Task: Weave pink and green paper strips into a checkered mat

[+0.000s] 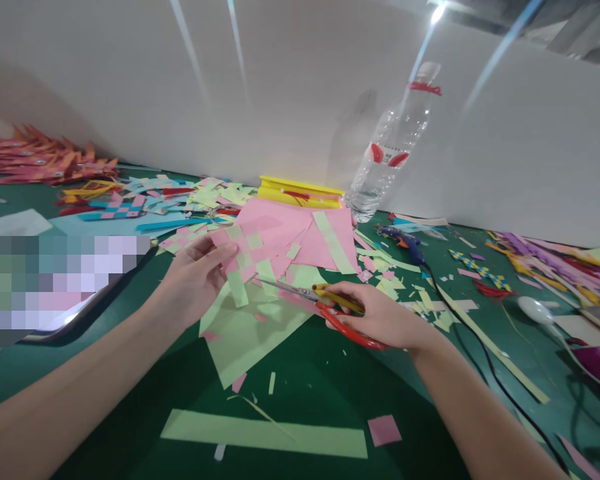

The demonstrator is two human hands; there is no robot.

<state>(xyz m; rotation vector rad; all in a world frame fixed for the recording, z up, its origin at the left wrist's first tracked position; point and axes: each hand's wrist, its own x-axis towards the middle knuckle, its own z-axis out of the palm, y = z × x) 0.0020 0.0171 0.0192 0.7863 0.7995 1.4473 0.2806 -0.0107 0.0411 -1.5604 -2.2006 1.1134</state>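
Note:
My left hand [200, 270] pinches a woven piece of pink and light green paper strips [250, 250] between thumb and fingers. Loose green strip ends hang from its lower edge. In my right hand [380, 310] is a pair of scissors [307, 293] with red and yellow handles, blades pointing left. The blade tips reach the lower right of the woven piece; whether they touch it I cannot tell. Under and behind it lie pink paper sheets [300, 223], one with a green strip [335, 243] across it, and a light green sheet [260, 333].
A tall water bottle [387, 153] leans against the wall. A glue gun [403, 243] with a black cord lies to the right, near a white spoon [537, 310]. At left sits a pixelated tablet-like device [70, 287]. Paper scraps cover the green table [145, 380]; a green strip [265, 433] lies in front.

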